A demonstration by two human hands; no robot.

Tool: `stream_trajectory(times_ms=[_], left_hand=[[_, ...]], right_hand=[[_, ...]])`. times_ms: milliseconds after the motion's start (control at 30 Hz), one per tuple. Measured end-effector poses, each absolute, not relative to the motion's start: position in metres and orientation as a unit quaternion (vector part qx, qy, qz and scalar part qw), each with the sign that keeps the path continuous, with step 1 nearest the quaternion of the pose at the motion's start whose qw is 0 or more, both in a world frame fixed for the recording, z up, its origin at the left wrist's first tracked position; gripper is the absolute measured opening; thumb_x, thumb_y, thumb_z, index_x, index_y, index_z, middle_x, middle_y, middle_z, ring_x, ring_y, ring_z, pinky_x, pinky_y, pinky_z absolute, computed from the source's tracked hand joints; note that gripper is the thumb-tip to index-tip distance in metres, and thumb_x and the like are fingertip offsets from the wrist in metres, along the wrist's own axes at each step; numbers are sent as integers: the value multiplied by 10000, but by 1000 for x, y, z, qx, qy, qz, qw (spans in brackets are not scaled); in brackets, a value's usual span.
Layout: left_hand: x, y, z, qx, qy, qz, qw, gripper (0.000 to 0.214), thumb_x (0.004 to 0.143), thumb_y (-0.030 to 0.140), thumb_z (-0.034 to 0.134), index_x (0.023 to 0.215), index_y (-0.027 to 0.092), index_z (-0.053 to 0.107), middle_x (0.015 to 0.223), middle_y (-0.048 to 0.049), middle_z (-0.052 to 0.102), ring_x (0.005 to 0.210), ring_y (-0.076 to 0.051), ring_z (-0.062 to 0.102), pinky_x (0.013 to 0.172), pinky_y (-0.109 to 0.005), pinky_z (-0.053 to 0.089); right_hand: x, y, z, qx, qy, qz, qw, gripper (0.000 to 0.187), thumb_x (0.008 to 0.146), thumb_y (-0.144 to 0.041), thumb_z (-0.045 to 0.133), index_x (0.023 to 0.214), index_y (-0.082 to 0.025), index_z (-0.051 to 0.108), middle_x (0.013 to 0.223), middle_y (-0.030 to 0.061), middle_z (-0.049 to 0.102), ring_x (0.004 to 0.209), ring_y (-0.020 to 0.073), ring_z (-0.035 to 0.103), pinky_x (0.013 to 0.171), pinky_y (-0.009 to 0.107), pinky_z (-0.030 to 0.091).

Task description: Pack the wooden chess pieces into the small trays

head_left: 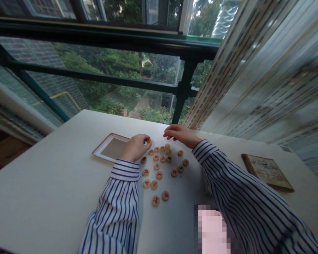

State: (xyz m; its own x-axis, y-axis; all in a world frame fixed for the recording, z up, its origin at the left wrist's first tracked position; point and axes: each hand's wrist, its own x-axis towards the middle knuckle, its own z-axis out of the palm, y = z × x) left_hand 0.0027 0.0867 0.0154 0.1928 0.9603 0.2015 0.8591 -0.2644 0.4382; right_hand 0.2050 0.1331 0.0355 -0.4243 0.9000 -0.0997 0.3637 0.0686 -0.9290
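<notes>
Several round wooden game discs (159, 165) with red or black marks lie scattered on a white table (42, 183), between my two arms in blue-striped sleeves. My left hand (135, 146) is curled, and its fingertips pinch one disc (148, 141) at the far edge of the scatter. Beyond the discs, my right hand (178, 134) rests with its fingers bent and pressed together. Whether it holds anything is hidden. A short stack of discs (168, 149) stands between the hands.
An open shallow box tray (110, 148) with a brown rim lies just left of my left hand. A flat brown box lid (267, 171) sits at the right of the table. A window with dark railings runs behind, and a patterned curtain hangs at right.
</notes>
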Motion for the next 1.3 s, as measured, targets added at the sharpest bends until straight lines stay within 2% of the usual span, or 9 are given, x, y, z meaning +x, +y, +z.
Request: stream_trajectory(times_ms=[167,300,567,900,1133,1300], left_hand=[[-3,89,8,768,613,146,116,273,768,338,476,861,178,676,838,-65,682,762,-177,603,649,-248,426],[-4,90,4,767,619,104,135,263,757,348,473,781,190,682,808,-72,682,732,-177,601,598,-242,398],[-6,89,0,766,621,101,134,218,730,311,490,659,205,666,714,-71,681,675,-173,600,549,-238,367],[-4,90,-3,768,623,80,127,201,729,305,498,701,205,671,756,-79,691,683,-171,602,582,-241,387],[-5,90,-5,769,619,89,132,195,731,311,503,713,205,666,759,-75,686,688,-174,603,585,-243,389],[-7,89,-6,777,604,102,146,213,727,301,510,806,198,678,809,-84,684,738,-184,611,605,-242,406]], right_hand=[[212,132,30,-491,-786,324,188,137,749,-242,534,790,-133,604,742,41,643,642,104,553,550,192,393],[215,128,26,-481,-841,214,129,160,763,-245,502,797,-150,627,752,31,638,654,111,544,574,203,381],[217,125,23,-477,-856,184,83,161,759,-240,520,842,-171,640,820,51,660,703,141,568,597,220,389],[215,132,12,-477,-865,155,24,259,762,-299,528,958,-187,655,897,75,666,748,178,590,613,249,405],[215,136,7,-455,-878,152,-4,296,751,-203,513,1006,-225,662,929,56,670,783,170,605,665,238,421],[216,134,9,-432,-888,156,-11,321,726,-154,527,1009,-221,663,989,68,663,855,189,603,737,252,430]])
